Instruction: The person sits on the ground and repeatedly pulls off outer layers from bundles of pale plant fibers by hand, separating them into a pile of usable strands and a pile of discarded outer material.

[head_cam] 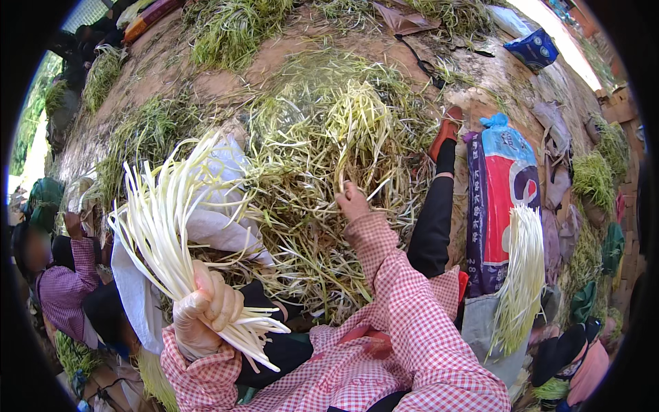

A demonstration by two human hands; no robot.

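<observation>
My left hand (208, 304), in a thin translucent glove, is closed around a thick bunch of long pale stalks (159, 221), like blanched garlic chives, with tips fanning up and cut ends at the lower right. Ahead, my right hand (352, 200) grips the narrow end of a few wilted yellowish stalks (360, 113), whose looser tops spread over the pile. Under it lies a wide heap of tangled green and straw-coloured leaves (304, 247). A white woven sack (221, 226) is beside the left bunch. On the right, another pale bunch (520, 278) lies across a printed sack.
The printed sack (497, 206) lies beyond my outstretched leg and red shoe (447, 133). More green heaps (237, 36) are at the far side. A blue packet (533, 50) lies at the upper right. A person in a checked sleeve (67, 288) sits at the left; another person (587, 360) is lower right.
</observation>
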